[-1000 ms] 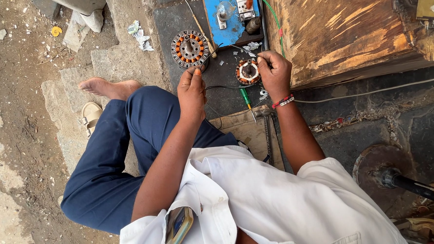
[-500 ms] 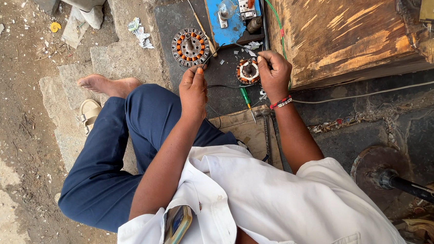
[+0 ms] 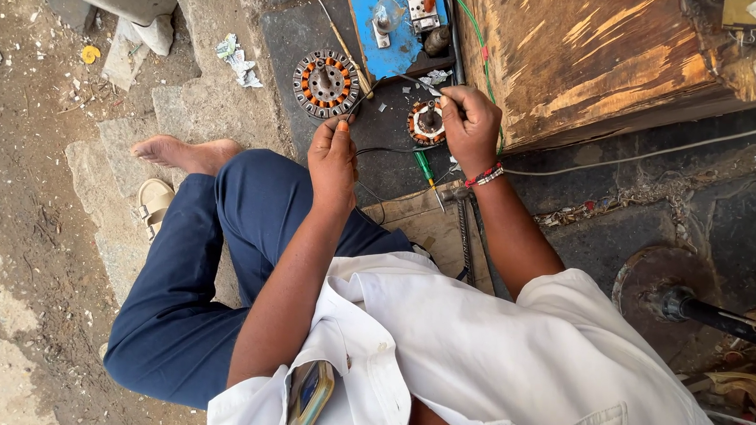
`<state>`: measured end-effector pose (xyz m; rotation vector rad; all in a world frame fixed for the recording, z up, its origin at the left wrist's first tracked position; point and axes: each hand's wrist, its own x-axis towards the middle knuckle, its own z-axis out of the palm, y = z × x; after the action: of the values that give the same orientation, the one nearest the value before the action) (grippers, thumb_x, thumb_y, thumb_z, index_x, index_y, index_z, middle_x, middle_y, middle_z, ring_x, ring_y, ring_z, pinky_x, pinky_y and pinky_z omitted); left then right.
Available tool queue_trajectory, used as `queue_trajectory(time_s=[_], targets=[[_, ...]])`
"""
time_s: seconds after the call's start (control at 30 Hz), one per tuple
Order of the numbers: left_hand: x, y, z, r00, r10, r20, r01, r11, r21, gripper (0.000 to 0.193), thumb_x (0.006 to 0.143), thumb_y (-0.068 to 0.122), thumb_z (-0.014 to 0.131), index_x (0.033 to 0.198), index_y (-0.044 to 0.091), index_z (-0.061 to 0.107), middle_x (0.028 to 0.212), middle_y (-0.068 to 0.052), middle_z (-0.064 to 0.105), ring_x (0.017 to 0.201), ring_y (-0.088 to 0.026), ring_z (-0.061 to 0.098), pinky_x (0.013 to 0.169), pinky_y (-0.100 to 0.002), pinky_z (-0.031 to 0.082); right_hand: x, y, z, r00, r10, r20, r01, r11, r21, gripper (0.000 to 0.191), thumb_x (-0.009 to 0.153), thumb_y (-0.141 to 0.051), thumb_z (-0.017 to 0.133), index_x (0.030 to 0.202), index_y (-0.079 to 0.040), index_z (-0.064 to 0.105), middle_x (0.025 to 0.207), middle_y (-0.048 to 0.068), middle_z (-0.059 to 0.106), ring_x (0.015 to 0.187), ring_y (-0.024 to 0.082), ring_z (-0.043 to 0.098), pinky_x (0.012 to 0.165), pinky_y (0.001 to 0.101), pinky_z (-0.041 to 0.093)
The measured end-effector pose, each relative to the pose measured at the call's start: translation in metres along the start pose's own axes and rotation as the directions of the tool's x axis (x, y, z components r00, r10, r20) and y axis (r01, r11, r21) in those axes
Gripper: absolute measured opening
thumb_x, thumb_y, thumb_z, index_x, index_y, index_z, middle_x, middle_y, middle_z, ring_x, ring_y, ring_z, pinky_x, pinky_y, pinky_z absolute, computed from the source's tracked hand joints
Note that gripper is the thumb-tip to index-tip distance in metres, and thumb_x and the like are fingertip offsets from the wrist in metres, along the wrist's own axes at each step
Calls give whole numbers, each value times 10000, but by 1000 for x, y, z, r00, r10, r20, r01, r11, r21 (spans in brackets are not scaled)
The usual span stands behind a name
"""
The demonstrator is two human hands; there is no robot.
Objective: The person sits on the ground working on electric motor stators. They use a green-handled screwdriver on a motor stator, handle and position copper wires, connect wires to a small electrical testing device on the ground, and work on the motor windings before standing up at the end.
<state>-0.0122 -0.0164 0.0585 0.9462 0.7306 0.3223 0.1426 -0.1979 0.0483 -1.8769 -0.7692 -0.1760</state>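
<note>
A: What has moved since a half second ago?

B: Little. The left hand (image 3: 333, 159) has lifted a touch from the knee, toward twelve o'clock, and the right hand (image 3: 469, 125) has stayed over the small stator (image 3: 426, 122).

A: How do the fingers stand?

B: The left fingers are pressed together at the tips, pinching a thin wire (image 3: 364, 90) that runs across to the right hand. The right fingers are curled shut around the other end of that wire, knuckles up.

A: And the small stator?

B: A round metal ring with orange-red copper windings and a pale hub, lying flat on the dark floor just at nine o'clock of the right hand. It is partly hidden by the fingers.

A: Anything near it?

B: A larger stator (image 3: 326, 83) with orange slots, lies at ten o'clock of the left hand. A blue board (image 3: 395, 25) with switches sits at twelve, a green-handled screwdriver (image 3: 427, 175) at six, and a wooden box (image 3: 592, 46) at three.
</note>
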Motion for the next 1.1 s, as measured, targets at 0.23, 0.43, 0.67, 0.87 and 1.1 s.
queue_trajectory(time_s=[0.23, 0.43, 0.67, 0.87, 1.1], targets=[[0, 0, 0, 1000, 13, -20, -13, 1000, 5, 222, 1080, 270, 544, 1194, 112, 651, 664, 75, 468, 498, -9, 342, 411, -205, 276, 1, 1, 2, 993, 92, -69, -99, 989, -113, 79, 980, -23, 727, 1057, -3, 722, 949, 113, 752, 795, 186, 741, 699, 312, 576], [2, -2, 4, 1000, 21, -5, -21, 1000, -8, 214, 1085, 264, 540, 1177, 104, 650, 660, 71, 453, 486, -15, 340, 400, -209, 289, -3, -10, -1, 996, 11, -84, -17, 997, -72, 96, 990, 0, 717, 1085, 12, 711, 979, 128, 750, 826, 199, 744, 709, 312, 581], [-1, 0, 7, 1000, 13, -4, -13, 1000, -17, 212, 1082, 259, 541, 1174, 106, 656, 672, 77, 459, 489, -11, 341, 404, -203, 280, -5, -14, 12, 998, -39, -42, 37, 998, -47, 83, 1001, -12, 715, 1081, 5, 699, 978, 133, 744, 836, 198, 743, 705, 316, 580], [-5, 3, 6, 1000, 17, -10, -17, 1000, 5, 214, 1078, 259, 539, 1172, 111, 662, 663, 77, 460, 491, -11, 345, 406, -203, 283, -11, -2, 21, 999, -26, -35, 22, 993, -115, 90, 984, -14, 710, 1072, 2, 705, 984, 134, 753, 849, 215, 754, 707, 330, 592], [-3, 6, 5, 1000, 23, -3, -23, 999, -43, 206, 1085, 254, 548, 1164, 101, 660, 664, 79, 454, 499, -13, 343, 418, -203, 288, -13, 9, 22, 999, -29, -21, 25, 989, -145, 86, 979, -22, 724, 1061, -7, 707, 975, 136, 754, 838, 232, 758, 692, 329, 594]])
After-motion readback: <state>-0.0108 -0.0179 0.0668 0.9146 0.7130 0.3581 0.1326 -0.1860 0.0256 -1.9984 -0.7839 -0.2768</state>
